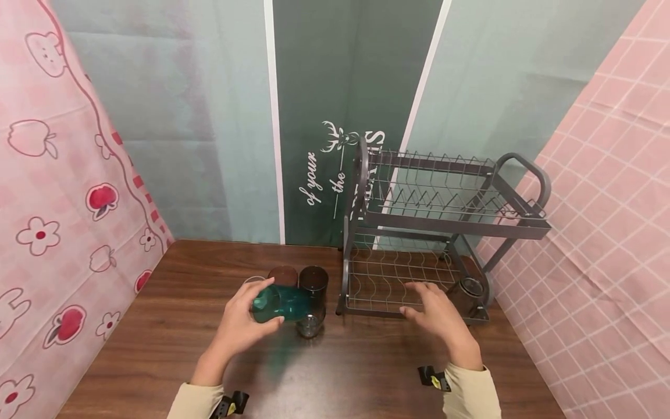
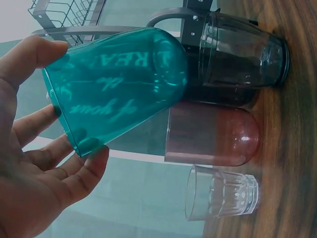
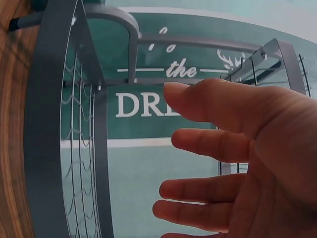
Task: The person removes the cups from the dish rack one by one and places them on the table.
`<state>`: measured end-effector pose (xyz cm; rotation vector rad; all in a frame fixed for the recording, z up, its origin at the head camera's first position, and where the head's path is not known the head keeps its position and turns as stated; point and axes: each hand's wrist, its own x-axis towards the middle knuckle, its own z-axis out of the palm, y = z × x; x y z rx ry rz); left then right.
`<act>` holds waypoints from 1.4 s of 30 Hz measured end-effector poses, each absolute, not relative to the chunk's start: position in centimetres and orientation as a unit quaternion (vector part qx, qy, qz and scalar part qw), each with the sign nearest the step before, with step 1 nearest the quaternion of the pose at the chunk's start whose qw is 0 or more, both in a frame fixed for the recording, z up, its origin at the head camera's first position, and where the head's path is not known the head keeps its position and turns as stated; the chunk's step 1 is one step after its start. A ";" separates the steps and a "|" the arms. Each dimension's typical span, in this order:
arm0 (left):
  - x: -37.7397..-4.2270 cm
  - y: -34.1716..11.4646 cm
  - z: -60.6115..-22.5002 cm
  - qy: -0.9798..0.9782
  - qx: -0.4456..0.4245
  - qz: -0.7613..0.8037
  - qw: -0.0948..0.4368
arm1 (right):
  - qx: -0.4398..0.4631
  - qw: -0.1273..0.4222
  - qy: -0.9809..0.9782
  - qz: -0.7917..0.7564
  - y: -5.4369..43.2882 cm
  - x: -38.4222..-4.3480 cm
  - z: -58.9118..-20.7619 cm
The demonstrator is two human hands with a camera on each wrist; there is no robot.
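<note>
My left hand (image 1: pixel 243 320) holds a teal drinking glass (image 2: pixel 119 89) by its rim, tilted above the wooden table. Behind it stand a pinkish glass (image 2: pixel 213 134), a small clear glass (image 2: pixel 223 193) and a smoky grey glass (image 2: pixel 242 52), with a dark glass (image 1: pixel 314 282) partly hidden among them. Nothing is in my right hand (image 1: pixel 437 314), whose fingers are spread in front of the lower shelf of a grey two-tier dish rack (image 1: pixel 445 221). On that shelf's right end, a dark glass (image 1: pixel 467 295) sits close to this hand.
The dish rack stands at the back right of the brown wooden table (image 1: pixel 152 355); its upper tier (image 1: pixel 434 186) has wire slots. A green curtain (image 1: pixel 356 70) with lettering hangs behind. Pink cloths line the left side (image 1: pixel 68 233) and right side (image 1: pixel 602 203).
</note>
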<state>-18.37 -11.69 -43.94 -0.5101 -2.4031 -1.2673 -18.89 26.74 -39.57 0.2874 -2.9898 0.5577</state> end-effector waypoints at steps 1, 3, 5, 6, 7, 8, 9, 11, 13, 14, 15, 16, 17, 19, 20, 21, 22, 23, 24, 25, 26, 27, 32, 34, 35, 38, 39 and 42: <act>-18.3 -11.8 -43.9 -0.855 -0.181 -0.448 0.187 | 0.093 0.045 -0.978 0.179 26.9 -18.9 -39.5; -18.3 -12.0 -43.8 -0.857 -0.179 -0.446 0.185 | 0.091 0.047 -0.979 0.174 27.2 -18.9 -39.5; -18.2 -12.2 -43.8 -0.861 -0.176 -0.440 0.184 | 0.091 0.051 -0.980 0.171 27.5 -18.9 -39.5; -18.2 -12.3 -43.8 -0.863 -0.174 -0.438 0.182 | 0.091 0.053 -0.980 0.169 27.6 -18.9 -39.6; -18.2 -12.4 -43.8 -0.865 -0.172 -0.436 0.181 | 0.092 0.056 -0.980 0.168 27.8 -18.9 -39.6; -18.2 -12.4 -43.8 -0.866 -0.170 -0.434 0.179 | 0.093 0.059 -0.980 0.167 27.9 -18.8 -39.6; -18.2 -12.5 -43.8 -0.869 -0.168 -0.431 0.177 | 0.094 0.063 -0.980 0.165 28.0 -18.8 -39.7; -18.2 -12.6 -43.9 -0.873 -0.166 -0.425 0.174 | 0.094 0.073 -0.980 0.163 28.3 -18.7 -39.8; -18.3 -12.7 -44.0 -0.877 -0.164 -0.419 0.170 | 0.092 0.082 -0.980 0.158 28.6 -18.7 -39.9; -18.4 -12.7 -44.1 -0.879 -0.163 -0.416 0.168 | 0.089 0.087 -0.980 0.156 28.8 -18.7 -39.9; -18.4 -12.7 -44.2 -0.881 -0.162 -0.413 0.166 | 0.085 0.088 -0.980 0.155 28.9 -18.8 -40.0; -18.5 -12.6 -44.3 -0.882 -0.162 -0.411 0.166 | 0.081 0.091 -0.981 0.153 29.1 -18.8 -40.0; -18.5 -12.6 -44.4 -0.883 -0.162 -0.408 0.165 | 0.077 0.093 -0.981 0.152 29.3 -18.9 -40.0; -18.6 -12.5 -44.6 -0.885 -0.160 -0.405 0.162 | 0.067 0.096 -0.982 0.147 29.6 -19.0 -40.1; -18.7 -12.5 -44.7 -0.886 -0.160 -0.405 0.162 | 0.063 0.099 -0.982 0.146 29.8 -19.0 -40.1; -18.7 -12.4 -44.8 -0.886 -0.158 -0.405 0.161 | 0.059 0.100 -0.983 0.145 30.0 -19.0 -40.1; -18.7 -12.4 -44.8 -0.887 -0.157 -0.404 0.160 | 0.056 0.103 -0.983 0.143 30.2 -19.0 -40.1; -18.7 -12.3 -44.9 -0.888 -0.154 -0.404 0.157 | 0.052 0.105 -0.983 0.142 30.4 -19.0 -40.1; -18.7 -12.3 -44.9 -0.889 -0.152 -0.403 0.156 | 0.050 0.108 -0.983 0.141 30.5 -19.0 -40.1; -18.7 -12.3 -44.9 -0.890 -0.150 -0.402 0.154 | 0.048 0.108 -0.983 0.141 30.7 -19.0 -40.1; -18.7 -12.3 -44.9 -0.891 -0.149 -0.400 0.154 | 0.045 0.108 -0.983 0.142 30.9 -19.1 -40.1; -18.7 -12.3 -44.9 -0.892 -0.148 -0.397 0.154 | 0.042 0.109 -0.983 0.142 31.1 -19.1 -40.1; -18.8 -12.3 -45.3 -0.902 -0.140 -0.384 0.139 | 0.024 0.117 -0.983 0.137 32.0 -19.5 -40.2; -19.0 -12.2 -45.5 -0.906 -0.137 -0.379 0.128 | 0.018 0.122 -0.983 0.134 32.4 -19.7 -40.3; -19.0 -12.1 -45.6 -0.908 -0.135 -0.378 0.123 | 0.015 0.124 -0.983 0.132 32.6 -19.9 -40.4; -19.3 -11.9 -46.1 -0.912 -0.132 -0.372 0.112 | 0.008 0.129 -0.983 0.129 33.0 -20.2 -40.6; -19.4 -11.9 -46.3 -0.913 -0.132 -0.370 0.109 | 0.006 0.131 -0.983 0.128 33.2 -20.3 -40.6; -19.7 -11.7 -46.7 -0.917 -0.130 -0.365 0.097 | 0.003 0.136 -0.983 0.124 33.6 -20.6 -40.9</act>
